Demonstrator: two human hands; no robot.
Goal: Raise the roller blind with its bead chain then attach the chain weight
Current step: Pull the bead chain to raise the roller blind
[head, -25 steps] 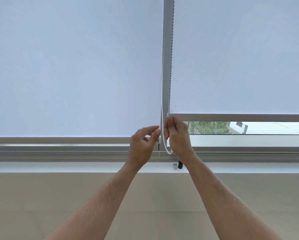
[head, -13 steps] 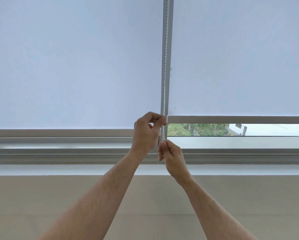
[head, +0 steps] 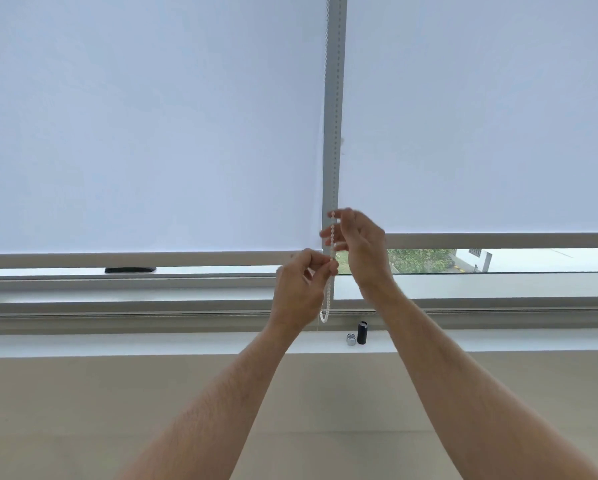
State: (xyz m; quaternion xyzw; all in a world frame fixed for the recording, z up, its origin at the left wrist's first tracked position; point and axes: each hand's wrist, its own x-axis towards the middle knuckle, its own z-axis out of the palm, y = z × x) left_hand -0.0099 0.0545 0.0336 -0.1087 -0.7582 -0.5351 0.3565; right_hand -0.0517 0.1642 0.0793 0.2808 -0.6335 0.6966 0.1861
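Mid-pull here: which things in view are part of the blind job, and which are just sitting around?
Part of the job:
bead chain
right blind
black chain weight and small silver piece, on the sill
left hand, right hand

Just there:
left blind
dark window handle

White bead chain hanging along grey window mullion, left hand pinching chain low, right hand blurred beside chain above, two white roller blinds, right roller blind slightly higher, black cylinder and small silver cap standing on sill.

bead chain top cropped, right hand blurred
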